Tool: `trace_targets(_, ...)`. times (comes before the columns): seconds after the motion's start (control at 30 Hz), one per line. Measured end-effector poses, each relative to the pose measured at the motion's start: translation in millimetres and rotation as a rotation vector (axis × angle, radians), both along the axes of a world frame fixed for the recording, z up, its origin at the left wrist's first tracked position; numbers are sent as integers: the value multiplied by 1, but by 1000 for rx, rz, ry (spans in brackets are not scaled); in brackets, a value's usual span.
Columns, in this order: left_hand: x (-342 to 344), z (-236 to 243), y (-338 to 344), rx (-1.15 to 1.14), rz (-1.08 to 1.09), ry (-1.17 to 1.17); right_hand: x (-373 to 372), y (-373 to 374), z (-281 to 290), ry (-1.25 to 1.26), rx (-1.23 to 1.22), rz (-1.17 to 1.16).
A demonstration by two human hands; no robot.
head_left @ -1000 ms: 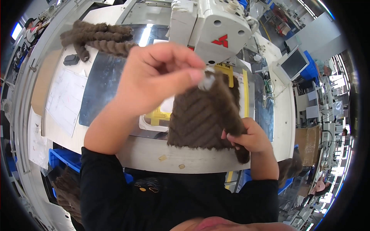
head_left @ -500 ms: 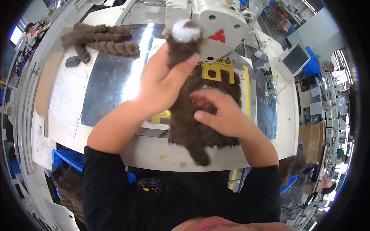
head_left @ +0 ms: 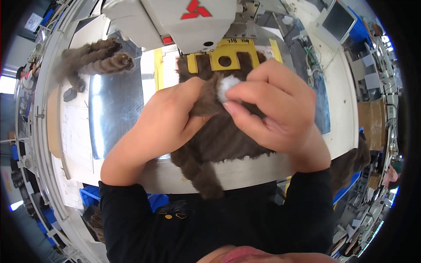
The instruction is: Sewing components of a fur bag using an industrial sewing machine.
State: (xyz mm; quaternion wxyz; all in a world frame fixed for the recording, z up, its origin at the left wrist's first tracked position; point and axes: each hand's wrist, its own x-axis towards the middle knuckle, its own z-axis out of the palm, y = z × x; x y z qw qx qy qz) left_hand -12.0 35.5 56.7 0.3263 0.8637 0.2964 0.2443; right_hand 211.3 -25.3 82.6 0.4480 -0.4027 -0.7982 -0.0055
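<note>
A long brown fur tube (head_left: 203, 179), stuffed like a plush tail or limb, is gripped near its upper end by my left hand (head_left: 169, 116). White stuffing (head_left: 227, 85) bulges from that end. My right hand (head_left: 274, 105) pinches the stuffing between thumb and fingertips. Below the tube lies a flat brown fur piece (head_left: 228, 138) with a ragged near edge. A yellow plate (head_left: 223, 57) with a round hole and slots rests on the fur's far part, under the sewing machine head (head_left: 188, 26).
Several twisted brown fur strips (head_left: 96, 61) lie at the far left, beside a small dark block (head_left: 70, 94). Drawn paper sheets (head_left: 78, 131) and a shiny metal plate (head_left: 118, 114) cover the left side. A monitor (head_left: 335, 22) stands at the back right; a cardboard box (head_left: 372, 125) is farther right.
My left hand has lowered the tube's stuffed end from beside the machine head toward me, tipping it rightward. My right hand has risen to it and taken hold of the white stuffing.
</note>
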Motion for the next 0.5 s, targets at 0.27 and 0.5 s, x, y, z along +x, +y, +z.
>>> trace_targets(0.27,5,-8,-3,46,-64,118,2,1,-14,26,-202,30)
trace_targets(0.5,6,-6,-5,67,-142,212,5,-3,-12,-181,-355,-21)
